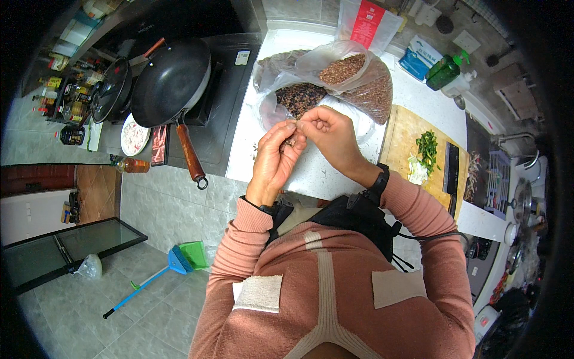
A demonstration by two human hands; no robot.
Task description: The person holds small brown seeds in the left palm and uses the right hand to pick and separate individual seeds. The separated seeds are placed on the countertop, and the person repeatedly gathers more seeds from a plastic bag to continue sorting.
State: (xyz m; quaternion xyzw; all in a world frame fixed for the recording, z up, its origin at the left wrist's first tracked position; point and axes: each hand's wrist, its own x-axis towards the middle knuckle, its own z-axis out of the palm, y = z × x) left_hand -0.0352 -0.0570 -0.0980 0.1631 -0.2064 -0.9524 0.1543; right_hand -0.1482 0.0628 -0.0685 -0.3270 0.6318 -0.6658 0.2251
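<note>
My left hand [276, 152] is cupped, palm up, above the front of the white counter. A few small dark dried pieces [287, 142], which look like peppercorns, lie in its curled fingers. Thumb and forefinger of my right hand [334, 141] meet the left fingertips and pinch a tiny piece there, mostly hidden. Just beyond the hands, an open clear plastic bag [269, 101] holds dark dried peppercorns [299, 98]. Against it leans a second clear bag [379, 92], full of reddish-brown peppercorns [343, 69], its mouth open.
Right of the bags, a wooden cutting board [397, 134] carries chopped greens [427, 146] and a cleaver [451, 168]. To the left, a wok [172, 85] sits on the stove, its wooden handle [189, 150] reaching over the front edge. A plate [134, 137] stands beside it.
</note>
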